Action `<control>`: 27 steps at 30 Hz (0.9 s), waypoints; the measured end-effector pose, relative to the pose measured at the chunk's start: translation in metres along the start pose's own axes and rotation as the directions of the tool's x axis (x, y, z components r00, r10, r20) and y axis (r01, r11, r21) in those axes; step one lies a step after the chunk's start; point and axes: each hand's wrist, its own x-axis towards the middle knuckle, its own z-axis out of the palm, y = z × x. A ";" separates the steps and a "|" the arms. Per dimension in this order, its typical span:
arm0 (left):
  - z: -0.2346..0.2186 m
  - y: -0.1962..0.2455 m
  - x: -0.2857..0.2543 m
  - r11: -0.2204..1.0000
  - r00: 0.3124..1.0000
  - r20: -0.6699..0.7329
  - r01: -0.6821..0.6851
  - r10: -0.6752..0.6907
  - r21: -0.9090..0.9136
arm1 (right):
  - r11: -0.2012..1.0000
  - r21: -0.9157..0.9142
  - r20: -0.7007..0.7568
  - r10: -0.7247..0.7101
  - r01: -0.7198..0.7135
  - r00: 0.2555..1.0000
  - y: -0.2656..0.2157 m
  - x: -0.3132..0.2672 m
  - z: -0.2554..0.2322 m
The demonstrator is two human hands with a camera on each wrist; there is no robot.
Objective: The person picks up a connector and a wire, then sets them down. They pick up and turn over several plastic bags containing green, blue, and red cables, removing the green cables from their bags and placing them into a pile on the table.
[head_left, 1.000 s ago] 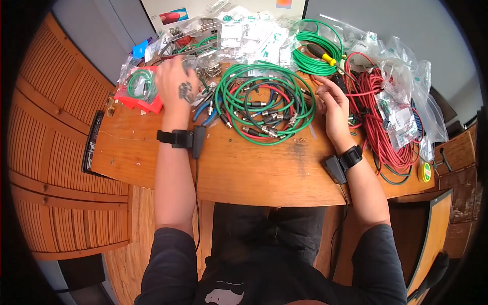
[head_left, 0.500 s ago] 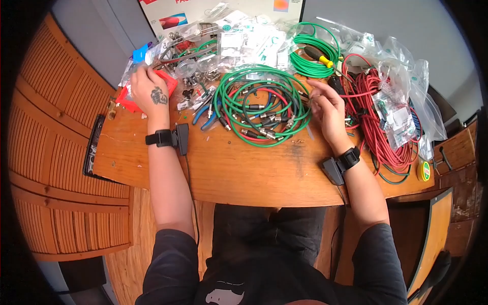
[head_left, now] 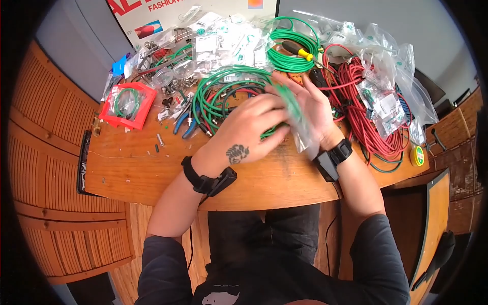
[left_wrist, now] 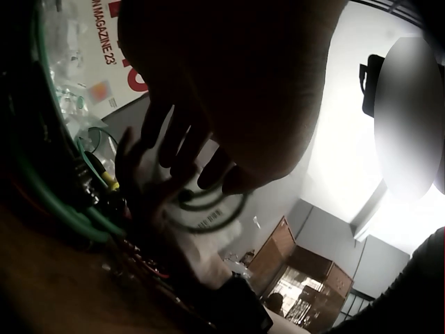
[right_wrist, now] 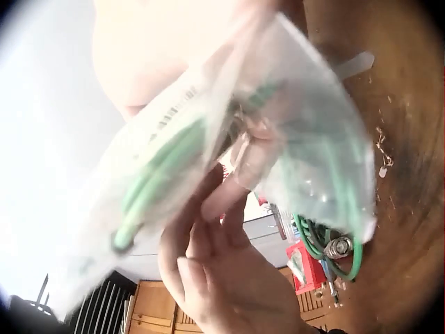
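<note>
- Currently, in the head view, a clear plastic bag (head_left: 300,129) with green cable (head_left: 287,96) in it is between the two hands, above the middle of the worktop (head_left: 254,185). The left hand (head_left: 246,129) bends its fingers onto the bag and appears to pinch it; the right hand (head_left: 317,109) is spread, palm up, behind it. Motion blurs the contact.
- Near the worktop's left edge, a red tray (head_left: 145,109) holds another clear bag (head_left: 122,100) with a green cable loop inside. Round clear tubs (head_left: 162,77) sit towards the far left corner, contents too small to name; white-labelled packets (head_left: 229,46) heap along the far edge. Further clear packets (head_left: 384,109) lie on the red cables (head_left: 351,127) towards the right edge.
- In the left wrist view, dark fingers meet the bag, whose printed label (left_wrist: 208,221) and cable ring (left_wrist: 240,209) show; the exact pinch is unclear.
- In the right wrist view, the cable is inside the bag, and loose green cables with a metal BNC connector (right_wrist: 339,247) lie beyond.
- Progress, as a judgement: this bag is picked up but not emptied; the one in the tray seems unhandled. Whether its seal is open cannot be told.
</note>
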 end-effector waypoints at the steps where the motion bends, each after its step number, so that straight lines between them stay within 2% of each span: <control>1: -0.001 -0.004 -0.001 0.997 0.998 -0.054 0.025 -0.021 0.069 | 0.999 -0.034 -0.039 0.035 -0.036 0.999 0.005 0.000 -0.006; 3: -0.005 -0.006 0.001 0.995 0.994 -0.105 0.024 -0.014 0.098 | 0.989 -0.098 -0.119 0.099 -0.111 0.988 0.012 0.000 -0.013; 4: -0.003 -0.007 0.000 0.997 0.993 -0.102 0.067 -0.063 0.031 | 0.995 -0.073 -0.187 0.056 -0.071 0.981 0.016 0.001 -0.009; 6: 0.005 -0.008 -0.001 0.983 0.980 -0.122 0.144 -0.157 -0.112 | 0.997 -0.077 -0.178 0.019 -0.033 0.984 0.013 0.000 -0.006; 7: 0.005 -0.009 -0.003 0.983 0.980 -0.121 0.144 -0.158 -0.112 | 0.996 -0.084 -0.168 -0.023 0.009 0.986 0.010 -0.001 -0.004; 8: 0.003 -0.011 -0.005 0.950 0.966 -0.108 0.204 -0.234 -0.238 | 0.982 -0.179 -0.360 -0.126 0.064 0.924 0.011 0.004 0.004; 10: 0.008 -0.008 -0.005 0.820 0.905 -0.092 0.327 -0.414 -0.470 | 0.991 -0.098 -0.361 -0.118 0.089 0.925 0.007 0.005 -0.003; 12: 0.009 -0.003 -0.001 0.840 0.907 -0.128 0.309 -0.402 -0.446 | 0.992 -0.078 -0.360 -0.122 0.100 0.925 0.007 0.004 -0.001; 13: 0.008 -0.001 0.001 0.858 0.906 -0.164 0.293 -0.390 -0.421 | 0.990 -0.126 -0.324 -0.101 0.063 0.941 0.008 0.002 0.004; 14: 0.008 -0.001 0.002 0.889 0.910 -0.242 0.221 -0.335 -0.402 | 0.984 -0.176 -0.288 -0.077 0.027 0.954 0.009 0.001 0.007; 15: 0.006 -0.006 -0.001 0.889 0.910 -0.242 0.222 -0.337 -0.401 | 0.984 -0.175 -0.287 -0.076 0.025 0.955 0.009 0.001 0.007; 17: 0.002 -0.018 -0.004 0.886 0.900 -0.211 0.291 -0.382 -0.361 | 0.993 -0.115 -0.200 -0.003 -0.020 0.980 0.008 0.000 0.007; 18: 0.002 -0.020 -0.005 0.907 0.879 -0.284 0.298 -0.383 -0.298 | 0.991 -0.131 -0.171 -0.010 -0.012 0.985 0.008 -0.001 0.011; 19: 0.001 -0.023 -0.006 0.907 0.879 -0.285 0.299 -0.383 -0.296 | 0.991 -0.130 -0.169 -0.010 -0.013 0.986 0.009 -0.001 0.014; 21: 0.000 -0.029 -0.009 0.926 0.829 -0.415 0.349 -0.375 -0.141 | 0.967 -0.255 -0.128 -0.043 0.010 0.991 0.010 -0.001 0.018; 23: -0.005 -0.031 -0.011 0.928 0.819 -0.443 0.361 -0.365 -0.098 | 0.944 -0.326 -0.083 -0.091 0.059 0.992 0.009 -0.003 0.017; 25: -0.008 -0.038 -0.014 0.809 0.684 -0.438 0.539 -0.583 -0.235 | 0.982 -0.158 0.103 -0.086 0.102 0.991 0.005 -0.006 0.020; 26: -0.008 -0.042 -0.013 0.785 0.636 -0.467 0.554 -0.615 -0.279 | 0.968 -0.202 0.194 -0.107 0.146 0.975 0.006 -0.006 0.016; 27: -0.009 -0.043 -0.014 0.785 0.635 -0.470 0.554 -0.613 -0.277 | 0.968 -0.203 0.197 -0.106 0.146 0.975 0.008 -0.008 0.013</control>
